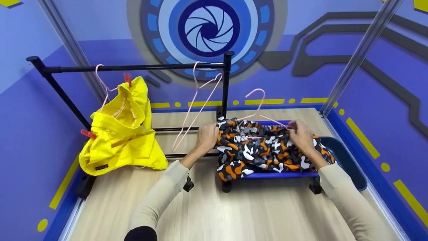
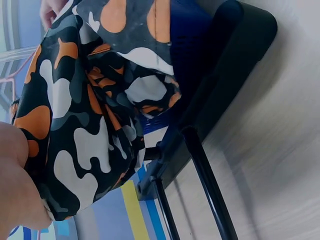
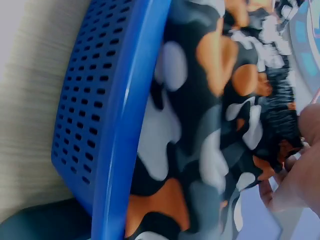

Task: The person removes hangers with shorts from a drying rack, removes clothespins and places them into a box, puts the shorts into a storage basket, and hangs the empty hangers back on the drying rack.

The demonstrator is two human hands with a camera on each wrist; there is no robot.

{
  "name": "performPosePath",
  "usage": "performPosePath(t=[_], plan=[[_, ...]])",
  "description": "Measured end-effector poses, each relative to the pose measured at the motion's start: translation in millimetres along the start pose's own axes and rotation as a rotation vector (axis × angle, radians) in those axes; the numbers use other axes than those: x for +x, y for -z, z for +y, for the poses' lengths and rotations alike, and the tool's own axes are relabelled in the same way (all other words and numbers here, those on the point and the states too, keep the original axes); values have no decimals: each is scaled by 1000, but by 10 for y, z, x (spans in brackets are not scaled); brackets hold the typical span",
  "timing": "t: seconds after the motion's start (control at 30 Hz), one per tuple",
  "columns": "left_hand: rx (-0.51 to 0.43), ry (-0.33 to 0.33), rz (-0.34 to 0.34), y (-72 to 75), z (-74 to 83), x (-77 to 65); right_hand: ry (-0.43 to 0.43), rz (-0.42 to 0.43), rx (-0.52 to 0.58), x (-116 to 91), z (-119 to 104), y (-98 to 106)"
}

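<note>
A camouflage garment (image 1: pixel 267 155) in black, orange, grey and white lies bunched over a blue basket (image 1: pixel 282 175). Its gathered elastic waistband (image 3: pixel 282 102) shows in the right wrist view. My left hand (image 1: pixel 207 136) grips the garment's left end, fingers largely hidden behind the cloth. At the other end, my right hand (image 1: pixel 301 136) pinches the waistband beside the arm of a pink hanger (image 1: pixel 259 112). That hanger stands hook up, its lower part inside the waist opening. In the left wrist view the cloth (image 2: pixel 75 135) hangs in folds from the left hand.
A black clothes rack (image 1: pixel 140 68) stands at left and back. Yellow trousers or shorts (image 1: pixel 123 140) hang there from a pink hanger with red clips (image 1: pixel 88 134). Another pink hanger (image 1: pixel 197 107) hangs bare near the rack's right post. A dark tub (image 1: pixel 351 164) sits right of the basket.
</note>
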State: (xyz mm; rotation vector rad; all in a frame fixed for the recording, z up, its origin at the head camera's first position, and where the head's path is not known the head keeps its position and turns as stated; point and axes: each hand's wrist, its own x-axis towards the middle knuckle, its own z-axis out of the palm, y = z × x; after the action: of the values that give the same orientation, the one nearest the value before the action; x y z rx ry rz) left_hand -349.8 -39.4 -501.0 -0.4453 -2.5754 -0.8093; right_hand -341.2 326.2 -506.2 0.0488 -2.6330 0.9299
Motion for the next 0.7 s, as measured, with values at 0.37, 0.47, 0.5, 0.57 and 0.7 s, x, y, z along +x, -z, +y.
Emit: performPosePath(t=[0.37, 0.47, 0.5, 0.57, 0.7], plan=[[-113, 39, 80, 61, 17, -29, -468, 28, 390, 23, 39, 158], [-147, 58, 83, 73, 49, -19, -610, 55, 727, 48, -20, 201], [-159, 68, 82, 81, 60, -14, -641, 73, 839, 62, -37, 216], [-176, 75, 89, 99, 77, 1, -659, 111, 1020, 91, -63, 253], [-220, 80, 83, 146, 98, 47, -621, 192, 1258, 153, -78, 310]])
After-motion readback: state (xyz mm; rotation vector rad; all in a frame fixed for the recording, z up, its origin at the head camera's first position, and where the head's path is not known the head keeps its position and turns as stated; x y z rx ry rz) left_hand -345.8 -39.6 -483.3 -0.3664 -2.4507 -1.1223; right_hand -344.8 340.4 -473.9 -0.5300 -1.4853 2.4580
